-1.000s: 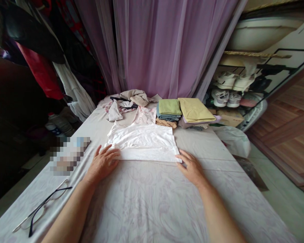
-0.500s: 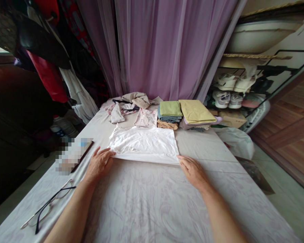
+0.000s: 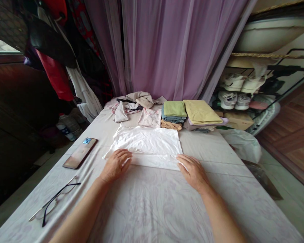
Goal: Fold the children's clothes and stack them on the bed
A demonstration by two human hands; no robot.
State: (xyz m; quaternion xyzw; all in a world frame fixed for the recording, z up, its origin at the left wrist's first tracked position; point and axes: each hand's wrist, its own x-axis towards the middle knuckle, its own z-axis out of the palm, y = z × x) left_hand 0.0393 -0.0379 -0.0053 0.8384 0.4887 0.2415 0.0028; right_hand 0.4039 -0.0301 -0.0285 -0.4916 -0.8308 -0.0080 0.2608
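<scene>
A white garment (image 3: 147,140), perhaps a T-shirt, lies on the bed with its near edge turned over in a flat band. On the left end of that band rests my left hand (image 3: 118,164), fingers stretched forward over the cloth. My right hand (image 3: 192,170) is at the band's right end, fingertips on the cloth and fingers extended. Neither hand grips the garment. Just beyond it lies a folded pink-patterned garment (image 3: 150,117). Folded clothes are stacked to the right of that, with a green cloth (image 3: 174,108) and a yellow one (image 3: 201,112) on top.
A phone (image 3: 80,153) and eyeglasses (image 3: 53,200) lie along the bed's left side. Rumpled clothes (image 3: 139,98) sit at the far end, before a purple curtain (image 3: 157,50). Shoes (image 3: 235,99) stand on a rack at right. Bags and clothes hang at left.
My left hand has moved right and inward from the garment's left corner onto its near band. That band now looks wider. My right hand stays at the right end.
</scene>
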